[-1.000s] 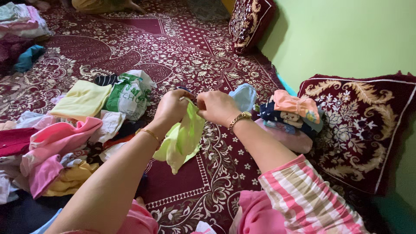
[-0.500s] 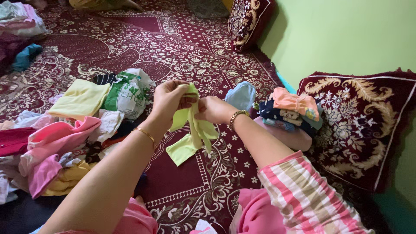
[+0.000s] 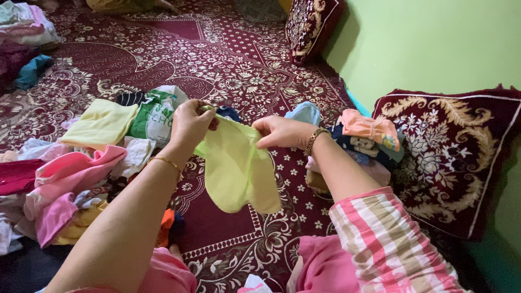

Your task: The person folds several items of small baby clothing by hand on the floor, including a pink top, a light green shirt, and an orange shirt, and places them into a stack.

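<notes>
Softly draped lime-green cloth (image 3: 239, 168), pinched by hands (image 3: 190, 122) (image 3: 279, 132)

Left hand (image 3: 187, 123): bare, thin gold bangle at the wrist, forearm uncovered. Right hand (image 3: 282, 132): bare, gold link bracelet at the wrist. Right upper arm carries a short sleeve striped pink, white and tan. Plain pink garment covers the lap below.
</notes>
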